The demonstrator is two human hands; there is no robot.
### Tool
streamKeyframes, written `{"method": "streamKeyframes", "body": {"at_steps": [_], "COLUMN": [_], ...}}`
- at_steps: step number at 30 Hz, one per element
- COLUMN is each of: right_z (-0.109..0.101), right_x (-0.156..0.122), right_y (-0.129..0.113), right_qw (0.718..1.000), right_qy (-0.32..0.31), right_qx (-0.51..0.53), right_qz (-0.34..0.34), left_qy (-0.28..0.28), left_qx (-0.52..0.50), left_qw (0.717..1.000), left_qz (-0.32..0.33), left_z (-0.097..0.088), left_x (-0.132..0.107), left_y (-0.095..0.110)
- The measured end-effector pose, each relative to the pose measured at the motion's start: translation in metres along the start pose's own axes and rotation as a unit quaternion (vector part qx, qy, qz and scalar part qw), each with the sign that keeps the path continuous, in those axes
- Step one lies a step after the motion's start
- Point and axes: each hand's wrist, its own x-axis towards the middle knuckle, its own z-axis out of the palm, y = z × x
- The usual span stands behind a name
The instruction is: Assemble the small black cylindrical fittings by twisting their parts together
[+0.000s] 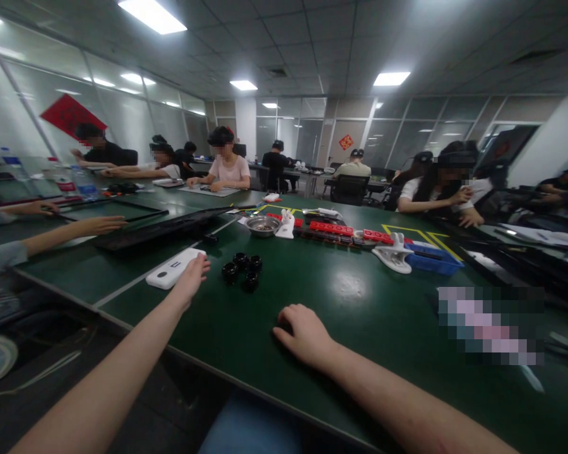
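Observation:
My left hand (194, 279) is at the right end of a white, flat, box-like device (170, 268), its fingers stretched out and seeming to touch the edge. Just right of that hand stand several small, glossy black round pieces (250, 281), grouped close together. My right hand (305, 333) rests on the green table (341, 321), fingers loosely bent and thumb apart, with nothing visible in it. A metal bowl (261, 227) holding small bits that I cannot make out lies beyond the black pieces, beside a white clamp-like object (286, 225).
Red bins (331, 227) run along the table's middle, with another white clamp (394, 253) and a blue tray (433, 260) at their right. A long black panel (161, 228) lies at left near a co-worker's hands (94, 226). Other people sit around.

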Motion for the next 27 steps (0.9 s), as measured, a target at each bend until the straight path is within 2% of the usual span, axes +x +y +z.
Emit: {"method": "streamKeyframes", "body": {"at_steps": [4, 11, 15, 19, 23, 27], "right_z": [0.019, 0.040, 0.047, 0.046, 0.049, 0.066], "right_x": [0.049, 0.103, 0.114, 0.111, 0.117, 0.140], "right_y": [-0.024, -0.029, -0.027, -0.013, -0.002, -0.017], "right_qw": [0.999, 0.997, 0.997, 0.992, 0.967, 0.940], "right_qy": [-0.008, 0.005, 0.023, 0.063, 0.152, 0.193], "right_qx": [-0.032, -0.047, -0.018, 0.049, 0.129, 0.189], "right_qz": [0.024, 0.062, 0.077, 0.093, 0.160, 0.208], "left_qy": [-0.045, -0.070, -0.065, -0.063, -0.073, -0.085], "left_qx": [-0.074, -0.126, -0.143, -0.153, -0.161, -0.164], "left_qw": [0.995, 0.987, 0.985, 0.984, 0.983, 0.982], "left_qz": [-0.057, -0.077, -0.065, -0.064, -0.058, -0.048], "left_z": [0.015, 0.039, 0.049, 0.046, 0.044, 0.054], "left_x": [0.017, 0.025, 0.024, 0.025, 0.030, 0.034], "left_y": [-0.001, -0.005, -0.011, -0.012, -0.008, -0.004]}}
